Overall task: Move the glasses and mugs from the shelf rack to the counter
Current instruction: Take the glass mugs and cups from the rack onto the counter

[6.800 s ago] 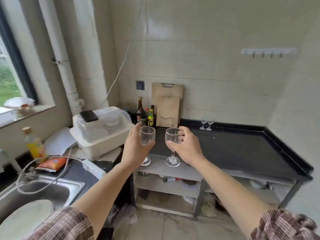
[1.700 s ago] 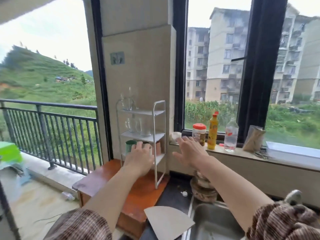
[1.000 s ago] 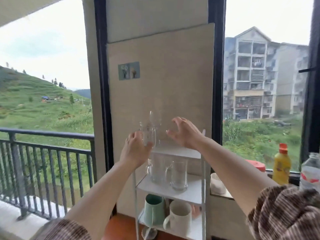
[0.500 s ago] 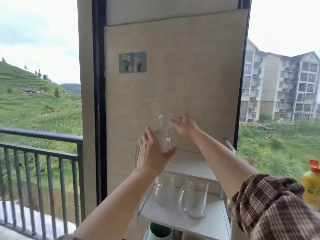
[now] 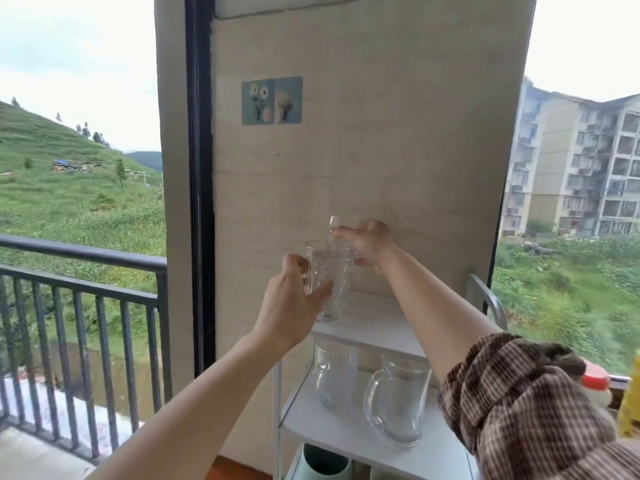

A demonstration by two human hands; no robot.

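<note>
A white shelf rack (image 5: 384,325) stands against the beige wall panel. On its top shelf is a clear ribbed tumbler (image 5: 327,271); my left hand (image 5: 291,306) is wrapped around it from the left. Just behind it is a second clear glass (image 5: 341,223), whose rim shows above my right hand (image 5: 369,245), which grips it from the right. The lower part of that rear glass is hidden. On the middle shelf stand two clear glass mugs with handles (image 5: 334,377) (image 5: 398,405). A pale green mug (image 5: 323,464) peeks out on the lowest shelf.
A black window frame (image 5: 199,202) runs down left of the wall panel, with a balcony railing (image 5: 86,271) beyond it. The rack's metal side hoop (image 5: 485,299) rises at the right. A red-lidded jar (image 5: 595,381) and a yellow bottle (image 5: 632,410) sit at the right edge.
Both hands have closed on the top-shelf glasses: the left around the front tumbler, the right around the rear glass. The view has moved closer to the rack.
</note>
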